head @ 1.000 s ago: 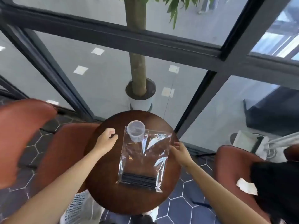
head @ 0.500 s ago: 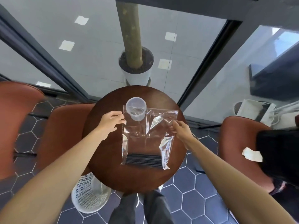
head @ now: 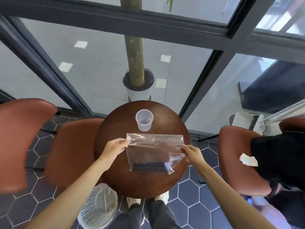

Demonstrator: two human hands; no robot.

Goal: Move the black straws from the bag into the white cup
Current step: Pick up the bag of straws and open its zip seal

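Observation:
A clear plastic bag (head: 153, 149) hangs just above the round brown table (head: 112, 129), its top edge stretched level. A bundle of black straws (head: 148, 166) lies across the bag's bottom. My left hand (head: 114, 147) pinches the bag's upper left corner. My right hand (head: 192, 152) pinches its right edge near the top. The white translucent cup (head: 144, 119) stands upright and empty at the table's far side, just beyond the bag.
Reddish-brown chairs (head: 71, 146) stand left and right of the table; the right chair (head: 234, 156) carries black cloth and a white paper scrap. A white mesh basket (head: 97, 207) sits on the floor by my feet. A potted tree trunk (head: 137, 66) rises behind the glass wall.
Both hands took the bag by its top corners and lifted it toward me, off the cup. The bag now hangs taut with the straws at its bottom.

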